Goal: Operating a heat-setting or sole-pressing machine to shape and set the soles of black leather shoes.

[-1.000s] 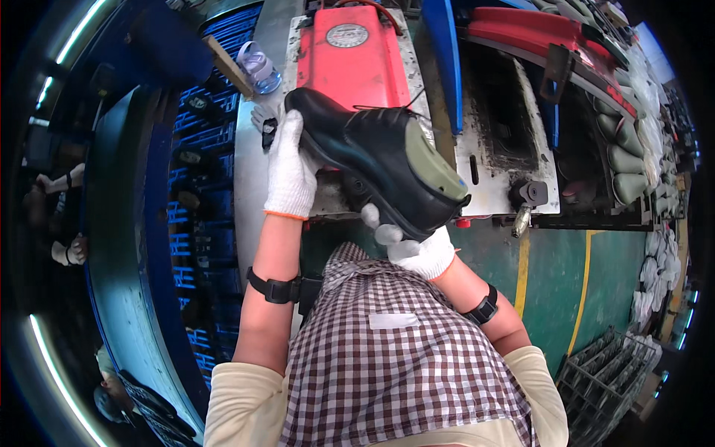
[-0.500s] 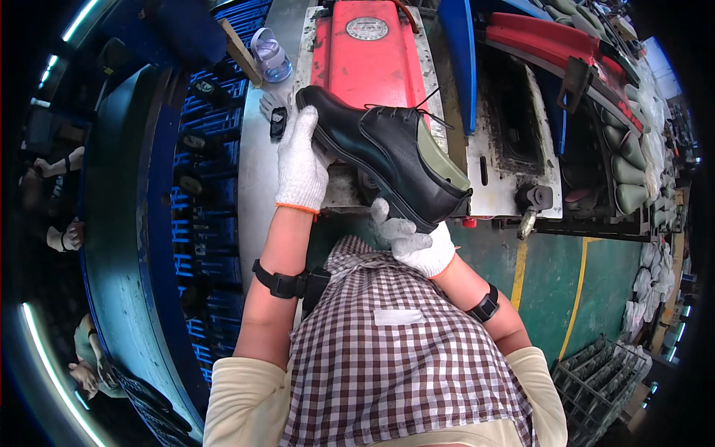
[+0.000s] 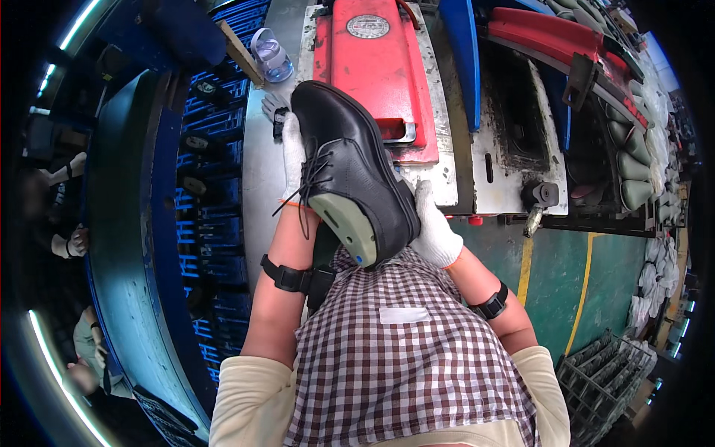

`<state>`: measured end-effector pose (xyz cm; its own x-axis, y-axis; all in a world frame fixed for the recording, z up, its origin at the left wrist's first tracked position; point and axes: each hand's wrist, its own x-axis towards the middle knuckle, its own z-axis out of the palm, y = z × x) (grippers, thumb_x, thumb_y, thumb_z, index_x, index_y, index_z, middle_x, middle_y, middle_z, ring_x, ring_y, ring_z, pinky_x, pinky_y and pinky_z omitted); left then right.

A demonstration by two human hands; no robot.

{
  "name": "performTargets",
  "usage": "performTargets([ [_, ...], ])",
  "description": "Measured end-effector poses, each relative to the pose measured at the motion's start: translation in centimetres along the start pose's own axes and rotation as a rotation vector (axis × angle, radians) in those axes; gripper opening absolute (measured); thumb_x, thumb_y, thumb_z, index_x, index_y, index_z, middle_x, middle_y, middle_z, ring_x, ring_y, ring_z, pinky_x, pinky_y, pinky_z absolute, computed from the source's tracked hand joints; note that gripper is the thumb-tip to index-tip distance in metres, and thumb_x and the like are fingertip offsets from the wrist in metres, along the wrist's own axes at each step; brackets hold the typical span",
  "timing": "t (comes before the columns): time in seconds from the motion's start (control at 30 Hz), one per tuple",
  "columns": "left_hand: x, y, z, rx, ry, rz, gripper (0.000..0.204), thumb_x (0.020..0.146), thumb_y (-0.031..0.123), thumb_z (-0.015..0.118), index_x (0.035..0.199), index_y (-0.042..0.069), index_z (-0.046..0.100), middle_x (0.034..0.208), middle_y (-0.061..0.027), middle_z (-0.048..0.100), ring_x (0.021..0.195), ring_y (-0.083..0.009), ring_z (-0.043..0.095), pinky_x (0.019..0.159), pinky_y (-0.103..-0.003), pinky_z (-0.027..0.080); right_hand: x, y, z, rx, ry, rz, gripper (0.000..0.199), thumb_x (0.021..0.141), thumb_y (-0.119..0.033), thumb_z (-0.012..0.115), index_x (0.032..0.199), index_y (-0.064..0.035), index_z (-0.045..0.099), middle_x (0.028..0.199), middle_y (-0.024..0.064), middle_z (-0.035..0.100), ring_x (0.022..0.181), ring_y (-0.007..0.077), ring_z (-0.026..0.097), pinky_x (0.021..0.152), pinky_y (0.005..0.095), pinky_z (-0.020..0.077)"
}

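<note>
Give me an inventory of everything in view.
Shoe: one, black, centre
Last: one, green, inside shoe
Machine cover: one, red, beyond shoe
Bottle: one, translucent lilac, left of cover
Loose glove: one, grey, left of shoe
Machine arm: one, red, upper right
Rounded forms: several, green, far right
Racking: count unclear, blue, left
Wire basket: one, grey, lower right
Floor: one, green, right
People: two or more, dim, left
Apron: one, brown check, lower centre
Left hand: one, white gloved, holding shoe's left
Right hand: one, white gloved, holding shoe's right
</note>
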<state>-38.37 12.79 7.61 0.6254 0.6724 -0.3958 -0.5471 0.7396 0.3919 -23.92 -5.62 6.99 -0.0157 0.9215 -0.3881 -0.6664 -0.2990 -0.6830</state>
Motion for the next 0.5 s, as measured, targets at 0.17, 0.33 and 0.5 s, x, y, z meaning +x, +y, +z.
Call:
performTargets([
  [0.17, -0.6, 0.8, -1.5, -0.074, -0.073, 0.058, 0.062, 0.105, 0.056, 0.050, 0.141, 0.006, 0.056, 0.134, -0.0164, 0.065, 0.121, -0.0316, 0.065, 0.106, -0.049, 0.053, 0.0, -0.2, 1.4, -0.129, -0.111, -0.041, 0.089, 0.103, -0.071, 0.023, 0.165, -0.0076, 0.021, 0.166, 0.0108, 0.034, 0.151, 0.0233, 0.037, 0.126, 0.0400, 0.0288],
  [0.33, -9.7, -1.4, -4.9, -0.127, -0.165, 0.048, 0.062, 0.105, 0.056, 0.050, 0.141, 0.006, 0.056, 0.134, -0.0163, 0.065, 0.121, -0.0315, 0.065, 0.106, -0.049, 0.053, 0.0, -0.7, 0.6, -0.211, -0.161, -0.082, 0.089, 0.103, -0.070, 0.021, 0.165, -0.0064, 0.021, 0.166, 0.0113, 0.033, 0.152, 0.0232, 0.035, 0.127, 0.0393, 0.0270],
  [0.5, -9.9, -1.3, -6.2, -0.192, -0.253, 0.070, 0.062, 0.105, 0.056, 0.050, 0.141, 0.006, 0.056, 0.134, -0.0163, 0.065, 0.121, -0.0314, 0.065, 0.107, -0.048, 0.053, 0.3, -1.0, 1.0, -0.300, -0.186, -0.173, 0.083, 0.108, -0.064, 0.023, 0.163, -0.0025, 0.025, 0.165, 0.0127, 0.035, 0.152, 0.0222, 0.035, 0.126, 0.0380, 0.0274],
])
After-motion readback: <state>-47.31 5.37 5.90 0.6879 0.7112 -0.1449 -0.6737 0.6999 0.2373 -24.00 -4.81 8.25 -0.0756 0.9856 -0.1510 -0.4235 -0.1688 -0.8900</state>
